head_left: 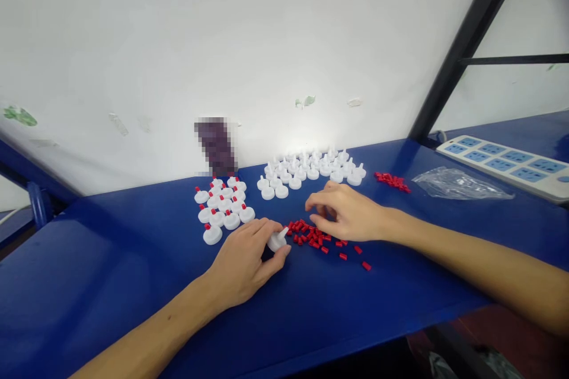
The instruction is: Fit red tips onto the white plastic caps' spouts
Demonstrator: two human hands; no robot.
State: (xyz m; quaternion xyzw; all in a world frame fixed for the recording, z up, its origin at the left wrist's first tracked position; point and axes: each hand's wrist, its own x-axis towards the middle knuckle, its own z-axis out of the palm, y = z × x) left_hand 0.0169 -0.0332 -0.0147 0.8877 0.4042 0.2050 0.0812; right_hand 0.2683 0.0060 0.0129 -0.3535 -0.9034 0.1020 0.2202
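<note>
My left hand (249, 257) rests on the blue table (111, 284), fingers closed round a white nozzle cap (278, 240) whose tip points right. My right hand (344, 213) hovers over a scatter of small red caps (311, 235), fingers curled down and pinching among them; what they hold is too small to make out. Left of my left hand stands a cluster of white caps with red tips fitted (222, 204). Behind my right hand lies a group of plain white nozzle caps (311, 170).
A second small heap of red caps (392, 181) and a clear plastic bag (457, 185) lie at the right. A white and blue power strip (507, 163) sits far right. A black slanted frame post (466, 41) rises by the white wall.
</note>
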